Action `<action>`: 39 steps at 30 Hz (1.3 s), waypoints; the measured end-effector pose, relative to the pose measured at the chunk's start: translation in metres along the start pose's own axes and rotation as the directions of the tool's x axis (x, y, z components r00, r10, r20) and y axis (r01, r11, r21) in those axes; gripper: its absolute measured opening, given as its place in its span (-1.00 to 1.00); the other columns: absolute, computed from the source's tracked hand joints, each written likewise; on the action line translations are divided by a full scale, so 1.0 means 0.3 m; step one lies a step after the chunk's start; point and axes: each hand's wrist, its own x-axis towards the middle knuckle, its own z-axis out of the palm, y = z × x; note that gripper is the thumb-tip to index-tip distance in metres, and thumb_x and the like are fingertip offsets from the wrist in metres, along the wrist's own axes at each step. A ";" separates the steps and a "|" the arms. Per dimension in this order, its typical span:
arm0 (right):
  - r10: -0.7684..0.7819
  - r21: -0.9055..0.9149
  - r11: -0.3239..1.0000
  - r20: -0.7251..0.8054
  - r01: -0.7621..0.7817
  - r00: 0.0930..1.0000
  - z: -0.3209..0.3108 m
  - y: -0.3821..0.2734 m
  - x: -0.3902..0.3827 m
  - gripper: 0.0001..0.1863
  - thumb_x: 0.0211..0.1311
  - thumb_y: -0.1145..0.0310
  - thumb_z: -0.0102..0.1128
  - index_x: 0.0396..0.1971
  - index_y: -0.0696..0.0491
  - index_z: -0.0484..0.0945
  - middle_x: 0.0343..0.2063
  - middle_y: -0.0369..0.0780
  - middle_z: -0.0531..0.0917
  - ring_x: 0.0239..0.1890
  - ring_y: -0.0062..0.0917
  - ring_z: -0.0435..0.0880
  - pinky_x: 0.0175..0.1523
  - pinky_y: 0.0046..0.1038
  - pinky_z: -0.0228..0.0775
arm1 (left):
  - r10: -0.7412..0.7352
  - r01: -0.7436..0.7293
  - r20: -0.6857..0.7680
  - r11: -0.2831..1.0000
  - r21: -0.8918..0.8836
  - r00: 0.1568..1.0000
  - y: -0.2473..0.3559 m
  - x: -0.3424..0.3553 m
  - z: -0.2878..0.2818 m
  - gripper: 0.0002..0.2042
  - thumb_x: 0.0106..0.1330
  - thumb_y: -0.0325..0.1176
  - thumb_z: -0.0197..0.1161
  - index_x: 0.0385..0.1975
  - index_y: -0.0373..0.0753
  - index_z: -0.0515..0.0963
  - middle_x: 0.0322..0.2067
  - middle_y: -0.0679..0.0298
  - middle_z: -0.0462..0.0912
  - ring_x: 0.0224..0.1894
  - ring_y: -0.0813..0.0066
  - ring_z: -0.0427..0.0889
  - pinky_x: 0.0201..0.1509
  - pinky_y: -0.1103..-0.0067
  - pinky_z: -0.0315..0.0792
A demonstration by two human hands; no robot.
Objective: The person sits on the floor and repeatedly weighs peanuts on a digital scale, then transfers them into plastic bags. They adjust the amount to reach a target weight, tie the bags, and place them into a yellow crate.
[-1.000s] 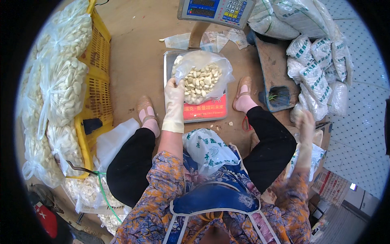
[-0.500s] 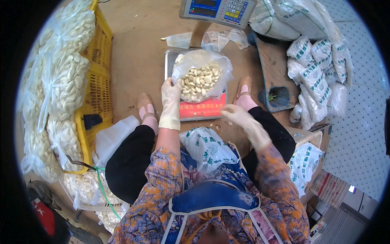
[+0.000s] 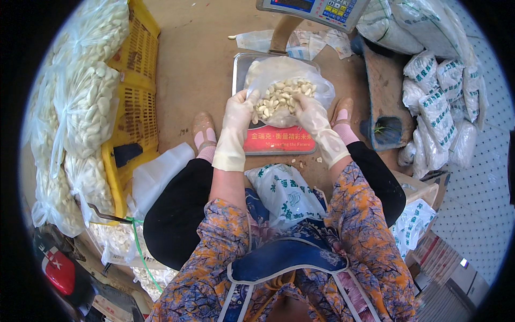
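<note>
Pinching the bag [image 3: 281, 70] on the scale [image 3: 280, 145] with its fingers [image 3: 250, 100], the left hand [image 3: 236, 114] faces the right hand [image 3: 314, 115], whose finger grip is unclear.

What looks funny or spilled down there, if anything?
A few pale scraps lie on the floor by the scale's near edge, and one pale piece lies beyond it, beside the papers. They look stray because so many pale cloves sit together in the open bag.

Gloved left hand [image 3: 240, 115] pinching clear bag [image 3: 271, 68], pale cloves [image 3: 283, 95] inside, gloved right hand [image 3: 314, 115] opposite, scale [image 3: 279, 144] beneath.
</note>
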 end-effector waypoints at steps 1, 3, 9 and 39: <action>-0.044 -0.109 0.993 0.013 0.045 0.999 -0.027 0.026 -0.022 -0.61 0.09 0.25 0.08 -0.05 0.01 0.46 -0.29 -0.06 0.61 -0.12 -0.22 0.55 0.00 -0.23 0.30 | 0.005 -0.004 0.035 0.999 -0.033 0.999 -0.002 0.003 0.000 -0.84 0.28 -0.32 0.13 -0.40 -0.30 0.50 -0.77 0.47 0.33 -0.80 0.74 0.15 -0.72 0.71 0.13; -0.126 -0.316 0.939 0.055 0.137 0.990 -0.073 0.066 -0.067 -0.58 0.04 0.21 0.16 -0.06 0.00 0.46 -0.32 -0.07 0.62 -0.09 -0.24 0.55 0.04 -0.20 0.27 | 0.019 -0.009 0.101 0.995 -0.095 0.995 -0.003 0.012 -0.015 -0.83 0.29 -0.32 0.12 -0.38 -0.31 0.50 -0.74 0.46 0.36 -0.80 0.72 0.18 -0.72 0.71 0.14; 0.085 -0.660 0.736 0.316 0.154 0.945 -0.213 0.132 -0.125 -0.56 -0.10 0.30 0.19 -0.10 -0.02 0.49 -0.36 -0.07 0.63 -0.14 -0.23 0.58 0.06 -0.01 0.17 | 0.116 -0.064 0.165 0.955 -0.291 0.979 0.040 -0.028 0.013 -0.87 0.30 -0.36 0.09 -0.31 -0.29 0.49 -0.76 0.49 0.27 -0.77 0.75 0.17 -0.69 0.75 0.11; -0.281 0.100 0.946 -0.230 0.310 0.932 -0.300 -0.200 -0.126 -0.64 0.01 0.52 -0.01 -0.11 0.08 0.48 -0.22 -0.03 0.58 -0.10 -0.19 0.53 0.01 -0.25 0.35 | 0.758 -0.498 -0.001 0.430 0.753 0.653 0.074 -0.095 0.092 -0.66 0.15 -0.41 0.15 -0.04 -0.32 0.43 -0.08 0.01 0.52 -0.07 0.14 0.54 0.02 0.45 0.39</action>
